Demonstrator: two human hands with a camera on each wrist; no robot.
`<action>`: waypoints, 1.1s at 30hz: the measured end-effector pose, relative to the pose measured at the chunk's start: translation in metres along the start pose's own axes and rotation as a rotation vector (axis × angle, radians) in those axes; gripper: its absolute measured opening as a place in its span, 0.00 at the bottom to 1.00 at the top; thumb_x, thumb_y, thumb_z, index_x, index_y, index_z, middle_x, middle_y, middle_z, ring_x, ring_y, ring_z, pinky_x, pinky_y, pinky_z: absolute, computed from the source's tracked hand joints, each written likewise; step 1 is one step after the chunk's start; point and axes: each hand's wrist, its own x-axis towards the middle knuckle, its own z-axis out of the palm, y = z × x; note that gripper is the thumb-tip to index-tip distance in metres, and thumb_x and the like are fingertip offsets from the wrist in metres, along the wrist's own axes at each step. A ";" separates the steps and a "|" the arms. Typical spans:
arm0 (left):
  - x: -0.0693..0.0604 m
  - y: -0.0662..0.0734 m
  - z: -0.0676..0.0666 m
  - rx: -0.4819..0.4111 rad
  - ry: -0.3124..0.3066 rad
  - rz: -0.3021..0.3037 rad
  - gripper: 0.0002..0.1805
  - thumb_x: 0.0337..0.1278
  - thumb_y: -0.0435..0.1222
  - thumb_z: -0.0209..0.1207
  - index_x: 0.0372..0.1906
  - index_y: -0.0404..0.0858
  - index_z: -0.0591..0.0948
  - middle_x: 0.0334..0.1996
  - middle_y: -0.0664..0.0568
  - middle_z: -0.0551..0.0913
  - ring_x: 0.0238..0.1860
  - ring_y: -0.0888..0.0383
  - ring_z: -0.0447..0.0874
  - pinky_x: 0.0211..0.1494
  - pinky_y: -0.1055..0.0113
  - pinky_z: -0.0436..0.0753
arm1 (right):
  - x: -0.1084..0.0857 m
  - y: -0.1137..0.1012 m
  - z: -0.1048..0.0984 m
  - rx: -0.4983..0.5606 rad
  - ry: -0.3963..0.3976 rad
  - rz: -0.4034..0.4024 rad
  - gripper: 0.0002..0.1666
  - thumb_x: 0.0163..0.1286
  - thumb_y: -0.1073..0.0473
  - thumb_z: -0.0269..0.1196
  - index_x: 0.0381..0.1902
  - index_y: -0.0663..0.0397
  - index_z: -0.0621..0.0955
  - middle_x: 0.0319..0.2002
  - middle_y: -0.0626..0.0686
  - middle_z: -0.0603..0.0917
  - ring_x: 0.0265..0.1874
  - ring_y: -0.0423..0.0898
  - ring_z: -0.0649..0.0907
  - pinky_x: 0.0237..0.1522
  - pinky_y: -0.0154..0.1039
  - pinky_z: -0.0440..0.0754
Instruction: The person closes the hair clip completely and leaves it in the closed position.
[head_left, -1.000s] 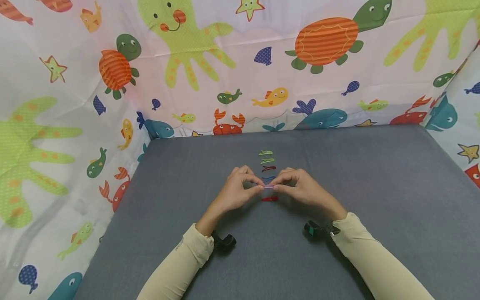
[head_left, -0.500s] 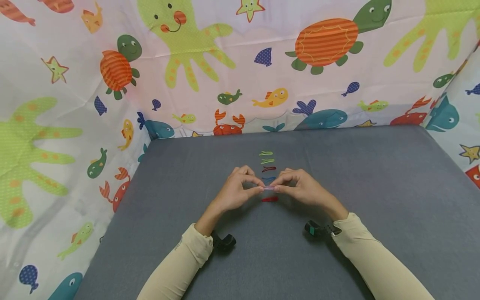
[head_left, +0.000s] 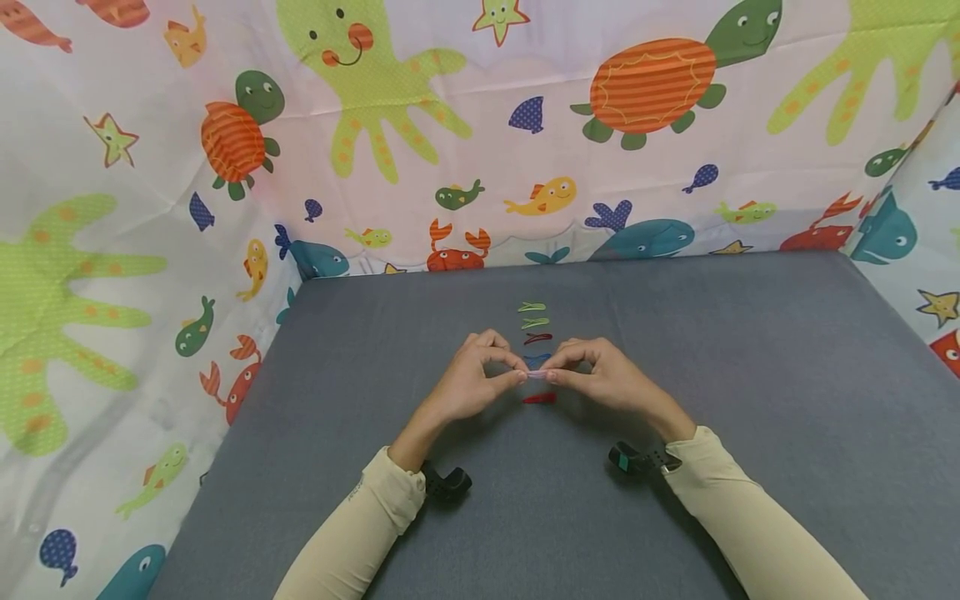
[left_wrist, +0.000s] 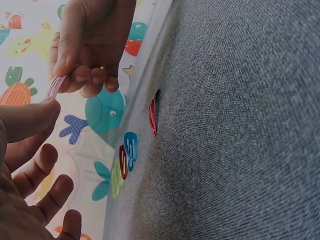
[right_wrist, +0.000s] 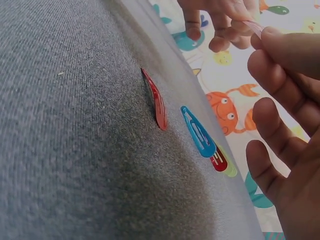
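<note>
A pale pink snap hair clip (head_left: 537, 374) is held up just off the table, pinched at both ends. My left hand (head_left: 480, 379) grips one end between thumb and forefinger; my right hand (head_left: 600, 373) pinches the other the same way. The fingertips hide the clip's ends. In both wrist views the other fingers stand loosely bent, away from the clip. Below the hands, a red hair clip (head_left: 539, 398) lies on the table. Just beyond them is a blue hair clip (head_left: 536, 361), partly covered by the fingers in the head view.
Farther back in the same column lie a dark red hair clip (head_left: 537, 337) and two lime green clips, one nearer (head_left: 535, 322) and one farther (head_left: 532, 307). A grey cloth-covered table (head_left: 750, 375) spreads around. Sea-animal printed curtains (head_left: 420, 108) stand behind and at both sides.
Both hands stay almost in place, still pinching the pink hair clip. The clip looks slightly thinner in the head view than a second ago. The other clips have not moved.
</note>
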 end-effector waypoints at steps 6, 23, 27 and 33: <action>0.000 0.000 0.000 -0.048 0.010 -0.016 0.04 0.63 0.40 0.68 0.39 0.46 0.91 0.42 0.42 0.80 0.49 0.39 0.72 0.49 0.56 0.69 | -0.001 -0.003 0.001 -0.055 0.071 0.008 0.11 0.69 0.60 0.69 0.48 0.50 0.89 0.36 0.50 0.86 0.37 0.44 0.79 0.44 0.45 0.76; 0.001 0.001 -0.001 -0.080 0.014 -0.069 0.05 0.64 0.40 0.67 0.37 0.44 0.90 0.39 0.53 0.82 0.50 0.45 0.77 0.48 0.55 0.73 | 0.002 -0.007 0.005 -0.407 0.239 -0.311 0.16 0.52 0.65 0.79 0.40 0.51 0.90 0.31 0.45 0.87 0.34 0.46 0.76 0.42 0.42 0.65; 0.001 0.003 -0.001 -0.091 0.004 -0.078 0.05 0.64 0.40 0.67 0.38 0.44 0.90 0.39 0.53 0.82 0.49 0.48 0.77 0.50 0.53 0.74 | 0.002 -0.007 0.005 -0.449 0.253 -0.325 0.15 0.52 0.64 0.80 0.39 0.49 0.91 0.30 0.43 0.87 0.34 0.44 0.76 0.41 0.41 0.65; 0.000 0.003 0.002 -0.062 0.036 -0.056 0.05 0.64 0.40 0.67 0.41 0.44 0.89 0.42 0.49 0.82 0.50 0.46 0.76 0.52 0.51 0.74 | 0.003 -0.007 0.005 -0.479 0.257 -0.331 0.13 0.53 0.64 0.79 0.38 0.48 0.91 0.33 0.44 0.88 0.35 0.43 0.77 0.40 0.40 0.65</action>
